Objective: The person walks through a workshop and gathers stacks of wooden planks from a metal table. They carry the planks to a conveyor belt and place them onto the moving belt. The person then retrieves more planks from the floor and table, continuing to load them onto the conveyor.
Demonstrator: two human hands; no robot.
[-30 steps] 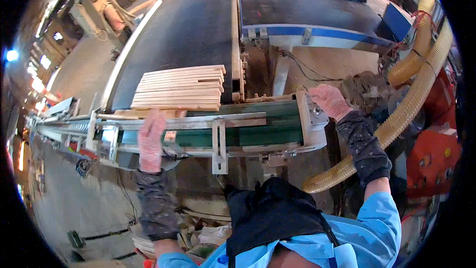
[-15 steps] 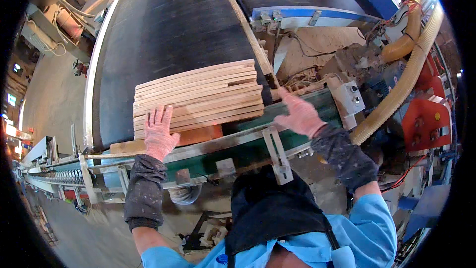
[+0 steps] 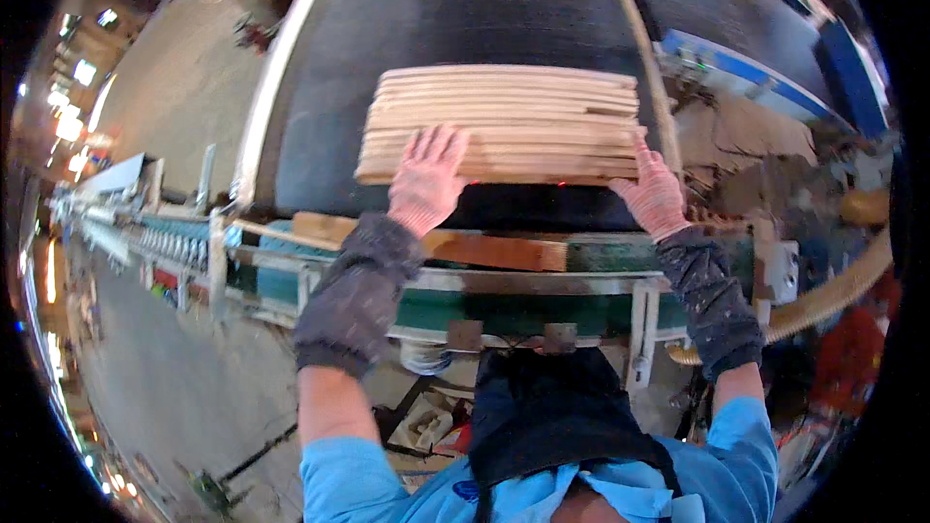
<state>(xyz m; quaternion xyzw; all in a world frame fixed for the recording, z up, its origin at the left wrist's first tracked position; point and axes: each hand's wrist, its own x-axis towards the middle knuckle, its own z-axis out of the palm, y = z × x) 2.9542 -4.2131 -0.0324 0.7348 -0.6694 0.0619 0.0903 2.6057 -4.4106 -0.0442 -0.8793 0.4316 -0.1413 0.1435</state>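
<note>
Several long, pale wooden strips (image 3: 523, 102) lie side by side in a batch on a wide black conveyor belt (image 3: 465, 0). My left hand (image 3: 429, 174), in a pink knit glove, rests on the left part of the near strips with its fingers spread. At the batch's right end, my right hand (image 3: 656, 192), gloved alike, touches the strip ends with its fingers stretched out. Neither hand is wrapped round a strip. Between the batch and me, a reddish-brown board (image 3: 499, 252) lies on the narrow green belt (image 3: 620, 254), with a paler wood piece (image 3: 323, 229) at its left end.
A white rail (image 3: 281, 73) edges the black belt on the left, a wooden edge strip (image 3: 644, 39) on the right. A metal bracket (image 3: 643, 320) stands up from the near frame. A ribbed yellow hose (image 3: 833, 291) curves along the right side. A roller track (image 3: 174, 244) runs off left.
The batch of strips has moved away from me and lies straighter, with a dark gap now before the near board. My right hand has come onto its right end. The view has turned.
</note>
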